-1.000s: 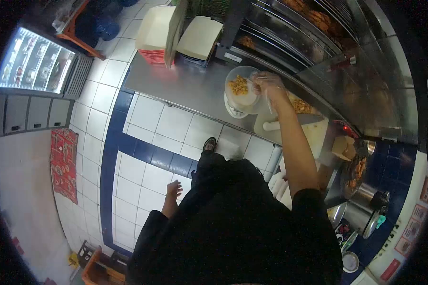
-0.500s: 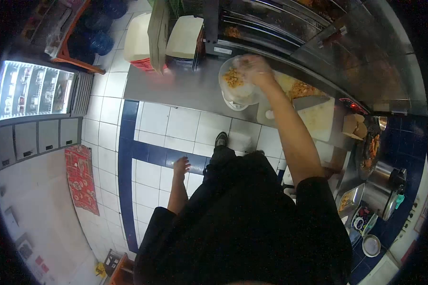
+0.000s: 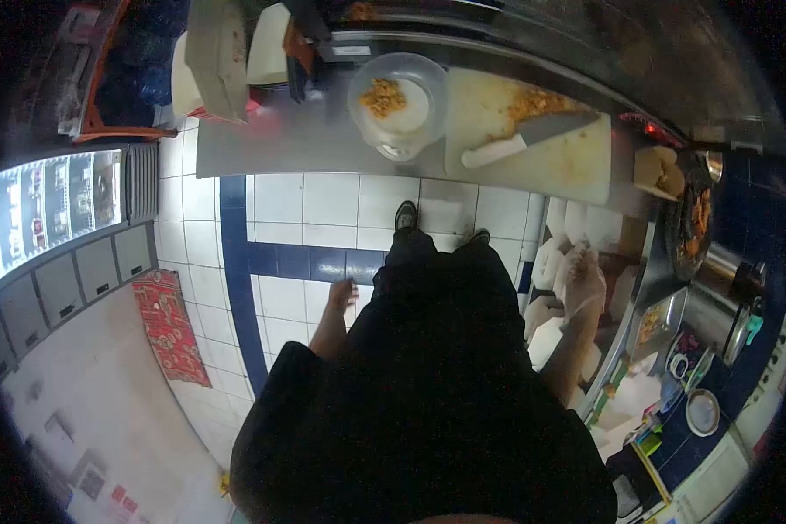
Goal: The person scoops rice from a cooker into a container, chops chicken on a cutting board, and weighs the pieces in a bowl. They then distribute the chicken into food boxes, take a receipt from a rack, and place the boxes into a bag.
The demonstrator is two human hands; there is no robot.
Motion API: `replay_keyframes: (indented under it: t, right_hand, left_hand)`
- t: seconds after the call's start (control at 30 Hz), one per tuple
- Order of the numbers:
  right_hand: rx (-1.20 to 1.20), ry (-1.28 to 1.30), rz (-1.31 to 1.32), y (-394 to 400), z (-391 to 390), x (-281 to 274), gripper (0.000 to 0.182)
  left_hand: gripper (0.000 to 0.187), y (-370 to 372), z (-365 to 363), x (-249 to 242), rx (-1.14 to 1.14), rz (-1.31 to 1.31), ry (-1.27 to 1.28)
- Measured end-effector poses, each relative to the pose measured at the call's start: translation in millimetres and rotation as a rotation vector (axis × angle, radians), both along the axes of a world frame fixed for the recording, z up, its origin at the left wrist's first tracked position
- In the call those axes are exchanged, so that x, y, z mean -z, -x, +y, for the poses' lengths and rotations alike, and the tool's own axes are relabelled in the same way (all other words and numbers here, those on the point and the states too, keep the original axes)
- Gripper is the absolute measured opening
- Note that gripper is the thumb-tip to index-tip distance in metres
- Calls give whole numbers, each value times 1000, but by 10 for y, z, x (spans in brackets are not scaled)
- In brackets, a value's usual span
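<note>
My left hand hangs by my side above the tiled floor, its fingers loosely apart with nothing in them. On the right, my right hand, in a clear plastic glove, hovers over white containers below the counter; motion smears its fingers. A clear plastic bowl holds chopped, browned food on its left side. It sits on a white kitchen scale on the steel counter. Beside it, a white-handled knife lies across the cutting board, near more chopped food.
Stacked food boxes stand at the counter's left end. An open cardboard box is right of the board, near a dark pan of food. A metal tray with food lies nearer me. A lit glass-door fridge stands far left.
My right hand has moved from over the bowl down and right to the containers below the counter. The bowl and board show fully now. My left hand stays low, and the view has shifted.
</note>
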State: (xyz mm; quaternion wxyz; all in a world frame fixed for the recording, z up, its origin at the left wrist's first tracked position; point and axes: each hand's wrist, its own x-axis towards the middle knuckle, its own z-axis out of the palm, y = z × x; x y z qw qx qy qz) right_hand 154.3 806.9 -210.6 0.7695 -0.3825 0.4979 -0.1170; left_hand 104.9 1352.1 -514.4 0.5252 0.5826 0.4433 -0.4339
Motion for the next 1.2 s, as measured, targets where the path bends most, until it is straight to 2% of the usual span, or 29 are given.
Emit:
replay_keyframes:
  t: [0.03, 0.1, 0.17, 0.23, 0.27, 0.3, 0.37, 0.43, 0.47, 0.5, 0.53, 0.57, 0.6, 0.67, 0.7, 0.77, 0.87, 0.97, 1.07, 1.2]
  right_hand:
    - [14, -11, 2, 85, -39, 26, 25]
    - [-64, 111, -43, 60, -57, -16, 27]
    - [-93, 166, -81, -35, -65, -84, 29]
    - [-10, 112, -4, -173, -136, -99, 29]
    - [-192, 212, -82, -197, -151, -155, 21]
    - [-353, 319, -174, -221, -167, -211, 15]
    - [-349, 91, -125, -409, -172, -183, 12]
    - [-383, 76, -255, -456, -151, -20, 12]
    - [-413, 126, -233, -485, -72, 2, 18]
    - [-443, 176, -208, -525, -26, 5, 25]
    - [-462, 72, -149, -578, -21, -25, 25]
    - [-457, 68, -167, -602, -2, -61, 25]
    - [-496, 83, -188, -603, 33, -105, 25]
    - [-568, 120, -136, -654, 101, -246, 26]
    - [-572, 121, -140, -680, 125, -229, 26]
    - [-577, 89, -127, -694, 168, -166, 27]
    - [-643, 142, -66, -735, 285, -270, 26]
    - [-593, 137, -63, -687, 405, -206, 25]
    - [-536, 63, -42, -657, 500, -31, 23]
    - [-501, 56, -72, -700, 743, 27, 15]
  left_hand:
    - [32, -398, -223, -429, 57, -9, -118]
    - [34, -730, -173, -272, 72, -116, -14]
    - [37, -1199, -433, -783, 82, -162, -38]
    - [39, -1407, -639, -1077, 125, -263, -54]
    - [40, -1462, -719, -1147, 160, -347, -58]
    - [40, -1464, -788, -1152, 167, -369, -68]
    - [41, -1368, -823, -919, 206, -428, 19]
    - [38, -1275, -1000, -849, 165, -261, -95]
    - [36, -1112, -919, -624, 252, -425, -116]
    - [35, -1029, -971, -691, 193, -465, -126]
    - [34, -945, -1025, -768, 136, -505, -136]
    - [34, -927, -1221, -1152, -69, -420, -132]
    - [34, -986, -1267, -1329, -68, -435, -137]
    - [35, -1100, -1293, -1600, -84, -656, -263]
    - [34, -1240, -1318, -1719, -171, -777, -240]
    - [34, -1662, -1613, -2499, -219, -878, -292]
    - [45, -2211, -1717, -2964, -286, -1039, -160]
    - [49, -2629, -1660, -2956, -257, -1091, -258]
    - [50, -2962, -1453, -2615, -175, -1169, -375]
    - [56, -3030, -1442, -2734, -97, -986, -323]
